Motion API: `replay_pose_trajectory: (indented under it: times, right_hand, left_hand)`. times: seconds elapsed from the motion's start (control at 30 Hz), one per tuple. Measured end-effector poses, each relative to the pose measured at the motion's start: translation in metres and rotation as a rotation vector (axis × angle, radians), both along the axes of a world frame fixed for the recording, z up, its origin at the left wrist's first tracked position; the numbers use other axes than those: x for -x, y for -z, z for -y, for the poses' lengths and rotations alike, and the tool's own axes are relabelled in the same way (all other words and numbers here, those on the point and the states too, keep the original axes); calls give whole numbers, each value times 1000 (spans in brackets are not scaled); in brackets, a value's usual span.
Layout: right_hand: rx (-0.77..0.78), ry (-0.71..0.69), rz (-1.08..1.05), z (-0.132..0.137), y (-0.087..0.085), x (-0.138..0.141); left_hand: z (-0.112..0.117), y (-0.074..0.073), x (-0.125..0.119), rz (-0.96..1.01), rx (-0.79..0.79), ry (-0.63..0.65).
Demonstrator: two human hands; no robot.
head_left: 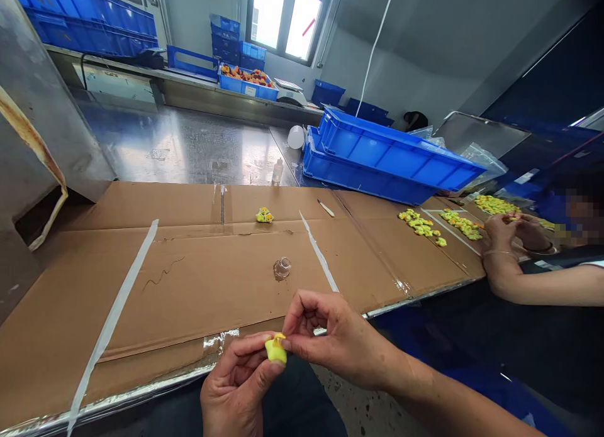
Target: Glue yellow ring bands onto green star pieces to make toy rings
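Note:
My left hand (238, 383) pinches a small yellow piece (275, 349) between thumb and fingers, just in front of the table's near edge. My right hand (325, 336) is closed in a pinch on the top of the same yellow piece. Both hands hover over the front edge of the brown cardboard sheet (189, 286) that covers the table. On the cardboard beyond my hands sits a small clear round cup (282, 268), and farther back a small yellow and orange toy (265, 215).
A co-worker's hands (512, 232) work at the right beside several yellow pieces (422, 226). Stacked blue crates (382, 154) stand behind them. A thin stick (325, 208) lies on the cardboard. A steel table (189, 144) and more blue bins (248, 82) lie farther back.

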State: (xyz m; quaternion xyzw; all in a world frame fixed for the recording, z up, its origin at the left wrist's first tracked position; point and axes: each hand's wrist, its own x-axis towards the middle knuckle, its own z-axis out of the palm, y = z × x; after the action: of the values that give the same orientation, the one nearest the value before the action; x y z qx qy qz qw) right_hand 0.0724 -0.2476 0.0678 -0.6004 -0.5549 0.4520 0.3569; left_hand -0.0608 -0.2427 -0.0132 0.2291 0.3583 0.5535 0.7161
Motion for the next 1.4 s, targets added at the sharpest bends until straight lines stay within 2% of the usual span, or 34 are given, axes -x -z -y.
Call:
replay_pose_trajectory:
  times: [0.2, 0.33, 0.47, 0.53, 0.67, 0.97, 1.23, 1.4]
  right_hand:
    - [-23, 19, -36, -2, 1, 2]
    - [-34, 8, 7, -7, -1, -1]
    - [-144, 63, 104, -8, -6, -2]
    - [-158, 86, 65, -8, -4, -2]
    - [-76, 104, -99, -7, 3, -1]
    - [49, 28, -59, 0, 1, 0]
    - [30, 16, 66, 4, 6, -5]
    - [-32, -40, 133, 8, 3, -7]
  left_hand:
    - [-2, 0, 0, 50, 65, 57]
    - [-5, -5, 0, 144, 202, 178]
    - [-6, -7, 0, 241, 340, 275]
    - [-5, -6, 0, 284, 373, 300]
    - [-5, -3, 1, 333, 379, 323]
    - [-4, 2, -2, 226, 273, 220]
    - [-2, 0, 1, -5, 39, 101]
    - [1, -3, 1, -84, -83, 9]
